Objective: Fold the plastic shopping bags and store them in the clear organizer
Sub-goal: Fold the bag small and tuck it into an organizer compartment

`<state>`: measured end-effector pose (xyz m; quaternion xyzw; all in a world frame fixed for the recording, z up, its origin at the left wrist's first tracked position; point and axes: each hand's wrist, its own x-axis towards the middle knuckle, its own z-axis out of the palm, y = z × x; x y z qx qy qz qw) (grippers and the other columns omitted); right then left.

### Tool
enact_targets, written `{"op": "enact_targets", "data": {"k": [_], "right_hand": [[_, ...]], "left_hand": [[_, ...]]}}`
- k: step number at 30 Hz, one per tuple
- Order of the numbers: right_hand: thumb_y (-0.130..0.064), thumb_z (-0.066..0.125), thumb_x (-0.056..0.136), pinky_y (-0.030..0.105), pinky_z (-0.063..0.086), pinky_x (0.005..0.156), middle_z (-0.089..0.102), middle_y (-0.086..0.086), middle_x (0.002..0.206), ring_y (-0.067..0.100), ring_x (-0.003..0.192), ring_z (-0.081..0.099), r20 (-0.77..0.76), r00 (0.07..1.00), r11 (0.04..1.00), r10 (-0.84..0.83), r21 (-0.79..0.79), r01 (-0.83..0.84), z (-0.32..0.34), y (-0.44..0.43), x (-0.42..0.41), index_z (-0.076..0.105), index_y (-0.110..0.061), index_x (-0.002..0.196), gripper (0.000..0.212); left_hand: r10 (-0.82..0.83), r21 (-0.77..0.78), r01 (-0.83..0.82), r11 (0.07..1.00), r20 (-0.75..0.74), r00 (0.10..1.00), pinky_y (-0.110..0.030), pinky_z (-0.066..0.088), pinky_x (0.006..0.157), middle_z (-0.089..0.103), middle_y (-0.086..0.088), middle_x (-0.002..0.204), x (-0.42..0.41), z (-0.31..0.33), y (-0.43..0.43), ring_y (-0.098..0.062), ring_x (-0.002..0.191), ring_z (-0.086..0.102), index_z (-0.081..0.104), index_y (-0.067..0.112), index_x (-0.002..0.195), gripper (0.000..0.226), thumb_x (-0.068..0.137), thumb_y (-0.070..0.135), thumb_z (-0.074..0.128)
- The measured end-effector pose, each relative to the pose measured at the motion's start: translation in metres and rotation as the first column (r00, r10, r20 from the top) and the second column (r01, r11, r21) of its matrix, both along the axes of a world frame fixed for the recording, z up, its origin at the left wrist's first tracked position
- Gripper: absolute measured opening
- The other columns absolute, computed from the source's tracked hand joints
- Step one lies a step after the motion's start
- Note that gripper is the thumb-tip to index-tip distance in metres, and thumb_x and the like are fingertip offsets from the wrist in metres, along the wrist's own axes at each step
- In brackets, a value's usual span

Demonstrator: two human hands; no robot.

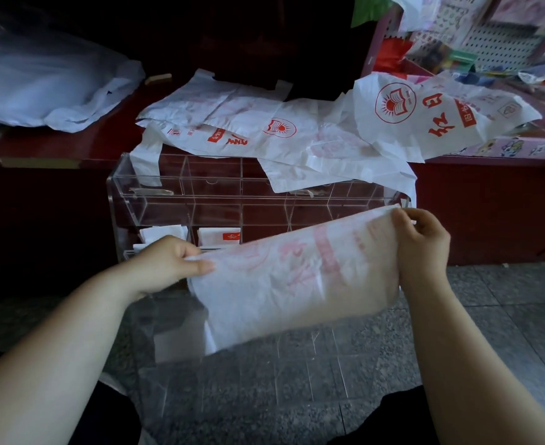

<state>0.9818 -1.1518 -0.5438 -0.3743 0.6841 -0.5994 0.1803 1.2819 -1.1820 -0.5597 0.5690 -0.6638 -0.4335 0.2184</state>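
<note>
Thin white plastic printed in faded red is pulled into a long band between both hands. The left hand (pixel 165 264) pinches one end of the shopping bag (pixel 296 284) between thumb and curled fingers at centre-left of the frame, and the right hand (pixel 422 239) pinches the other end, higher, at centre-right. The bag hangs in the air, sloping up to the right, just in front of the clear organizer (pixel 200 194), which appears to stand on the grey stone floor (pixel 489 300) against a dark red counter (pixel 56 146). Two folded bags (pixel 219 236) sit in lower-left compartments, just behind the left hand. Unfolded bags (pixel 280 133) lie heaped on the counter in the upper middle, with one draping over the organizer's top edge. To fold well here, I would keep the band taut so the edges stay matched and the air is squeezed out. Then bring end to end and halve it until the packet looks no wider than a compartment. The film looks slippery and springy, so hold each crease pinched until the packet is seated in a free cell.
</note>
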Motion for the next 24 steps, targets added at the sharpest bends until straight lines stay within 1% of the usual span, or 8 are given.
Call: {"op": "enact_targets", "data": {"k": [3, 5, 9, 12, 16, 19, 21, 24], "right_hand": [[-0.018, 0.053, 0.090, 0.011, 0.039, 0.055, 0.053, -0.009, 0.071, 0.004, 0.065, 0.048, 0.072, 0.995, 0.997, -0.062, 0.048, 0.059, -0.004, 0.000, -0.009, 0.060, -0.012, 0.089, 0.009], [-0.018, 0.051, 0.092, 0.007, 0.039, 0.051, 0.052, -0.008, 0.072, 0.003, 0.064, 0.047, 0.072, 0.995, 0.994, -0.063, 0.089, 0.056, -0.005, 0.000, -0.009, 0.059, -0.010, 0.091, 0.011], [-0.020, 0.050, 0.093, 0.009, 0.038, 0.056, 0.053, -0.003, 0.081, 0.002, 0.067, 0.046, 0.008, 0.994, 0.989, -0.108, 0.104, 0.107, -0.004, 0.000, -0.002, 0.055, -0.005, 0.105, 0.020], [-0.026, 0.060, 0.085, 0.032, 0.045, 0.081, 0.058, 0.009, 0.100, 0.019, 0.086, 0.054, -0.291, 0.953, 0.995, -0.086, 0.031, 0.099, -0.002, 0.002, 0.014, 0.054, -0.002, 0.112, 0.036], [-0.036, 0.062, 0.077, 0.031, 0.030, 0.090, 0.058, -0.001, 0.110, 0.012, 0.104, 0.044, -0.604, 0.718, 0.927, 0.347, 0.103, -0.361, -0.006, 0.017, 0.060, 0.057, -0.009, 0.119, 0.051], [-0.046, 0.050, 0.074, 0.023, 0.026, 0.088, 0.067, 0.001, 0.104, 0.003, 0.097, 0.045, -0.671, 0.533, 0.820, 0.515, 0.204, -0.535, -0.010, 0.020, 0.087, 0.061, -0.012, 0.115, 0.055], [-0.046, 0.049, 0.074, 0.018, 0.022, 0.081, 0.067, -0.004, 0.095, 0.008, 0.090, 0.044, -0.693, 0.518, 0.817, 0.502, 0.183, -0.547, -0.007, 0.018, 0.093, 0.063, -0.013, 0.111, 0.051], [-0.040, 0.060, 0.076, 0.017, 0.028, 0.076, 0.057, -0.027, 0.080, 0.002, 0.081, 0.047, -0.559, 0.573, 0.768, 0.599, 0.202, -0.607, 0.006, 0.017, 0.090, 0.067, -0.018, 0.096, 0.031]], "left_hand": [[0.200, 0.068, -0.188, 0.980, -0.325, 0.924, -0.014, 0.045, 0.048, 0.063, 0.001, 0.053, -0.002, 0.006, 0.001, -0.010, 0.050, 0.059, 0.059, 0.002, 0.069, 0.021, 0.088, 0.010, 0.054], [0.255, 0.102, -0.234, 0.967, -0.415, 0.873, -0.020, 0.053, 0.050, 0.067, 0.000, 0.056, -0.006, 0.007, 0.004, -0.010, 0.049, 0.063, 0.062, 0.003, 0.076, 0.021, 0.091, 0.012, 0.050], [0.277, -0.170, -0.339, 0.925, -0.307, 0.911, -0.035, 0.046, 0.063, 0.049, -0.013, 0.061, -0.009, -0.001, 0.003, -0.024, 0.059, 0.047, 0.053, -0.006, 0.069, 0.032, 0.091, 0.018, 0.051], [0.250, -0.393, -0.320, 0.862, -0.220, 0.943, -0.026, 0.039, 0.054, 0.040, -0.003, 0.054, -0.015, 0.003, 0.009, -0.011, 0.050, 0.041, 0.043, 0.007, 0.058, 0.035, 0.092, 0.013, 0.050], [0.078, -0.556, -0.139, 0.820, -0.131, 0.988, -0.014, 0.035, 0.049, 0.043, 0.005, 0.043, -0.023, 0.005, 0.021, 0.000, 0.053, 0.053, 0.041, 0.018, 0.058, 0.034, 0.089, 0.026, 0.052], [-0.032, -0.643, 0.011, 0.765, -0.021, 0.999, -0.003, 0.034, 0.057, 0.056, 0.018, 0.057, -0.024, 0.008, 0.028, 0.017, 0.061, 0.049, 0.047, 0.028, 0.086, 0.025, 0.080, 0.049, 0.036], [-0.092, -0.699, 0.083, 0.711, 0.024, 0.995, 0.000, 0.032, 0.057, 0.054, 0.034, 0.069, -0.023, 0.012, 0.031, 0.020, 0.060, 0.046, 0.044, 0.028, 0.084, 0.028, 0.084, 0.054, 0.035], [-0.101, -0.718, 0.048, 0.694, -0.031, 0.994, -0.004, 0.031, 0.053, 0.051, 0.030, 0.063, -0.023, 0.018, 0.035, 0.014, 0.056, 0.045, 0.044, 0.030, 0.077, 0.025, 0.085, 0.053, 0.036]]}}
